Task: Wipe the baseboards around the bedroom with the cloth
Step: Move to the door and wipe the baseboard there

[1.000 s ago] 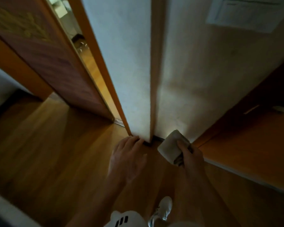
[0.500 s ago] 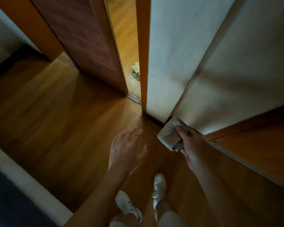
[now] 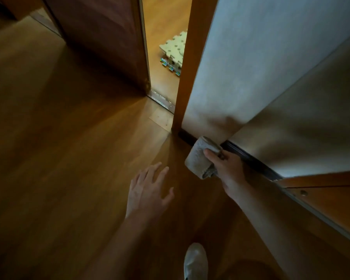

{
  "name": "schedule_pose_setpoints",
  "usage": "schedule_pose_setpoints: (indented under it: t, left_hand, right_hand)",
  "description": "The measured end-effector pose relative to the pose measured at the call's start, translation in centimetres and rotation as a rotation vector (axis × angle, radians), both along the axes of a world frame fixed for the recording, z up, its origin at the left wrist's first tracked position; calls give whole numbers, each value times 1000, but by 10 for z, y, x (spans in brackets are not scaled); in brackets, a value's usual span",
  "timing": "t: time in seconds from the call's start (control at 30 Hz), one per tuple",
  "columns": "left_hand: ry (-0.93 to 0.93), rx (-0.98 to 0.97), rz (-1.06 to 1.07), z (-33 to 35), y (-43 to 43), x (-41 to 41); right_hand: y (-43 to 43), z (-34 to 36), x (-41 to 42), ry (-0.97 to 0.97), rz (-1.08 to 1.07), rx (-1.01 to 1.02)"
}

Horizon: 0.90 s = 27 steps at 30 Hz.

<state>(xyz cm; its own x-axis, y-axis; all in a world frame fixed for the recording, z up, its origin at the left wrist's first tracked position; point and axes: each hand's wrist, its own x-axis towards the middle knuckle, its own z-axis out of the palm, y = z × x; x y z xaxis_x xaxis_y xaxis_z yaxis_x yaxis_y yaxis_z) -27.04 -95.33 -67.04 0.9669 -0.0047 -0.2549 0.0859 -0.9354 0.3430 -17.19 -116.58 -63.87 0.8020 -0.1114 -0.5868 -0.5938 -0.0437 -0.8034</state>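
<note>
Folded cloth meets the baseboard at the wall corner

The right hand [image 3: 228, 167] grips a folded grey cloth [image 3: 199, 158], thumb on top, with the cloth's far end against the dark baseboard [image 3: 257, 165]. The baseboard's long axis runs along the foot of the wall [image 3: 251, 67], slanting from the door frame [image 3: 183, 77] down to the right. A short stretch lies left of the cloth and a longer one beyond the knuckles. The left hand [image 3: 148, 188], fingers spread and holding nothing, is over the floor [image 3: 69, 158], farther from the baseboard, so the right one looks set to wipe.
</note>
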Motion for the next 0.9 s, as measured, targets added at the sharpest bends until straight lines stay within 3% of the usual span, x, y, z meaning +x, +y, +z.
schedule_pose_setpoints:
  t: [0.33,0.5,0.73,0.9]
  left_hand:
    - [120,-7,13,-244,10,34]
    - [98,-73,-23,-330,22,55]
    - [-86,52,-74,-366,19,50]
    - [-94,56,-69,-369,21,49]
  right_hand:
    - [12,-250,69,-96,181,-112]
    - [22,-318,80,-217,193,-252]
    - [33,-355,80,-334,40,-347]
    - [47,-369,80,-267,-142,-132]
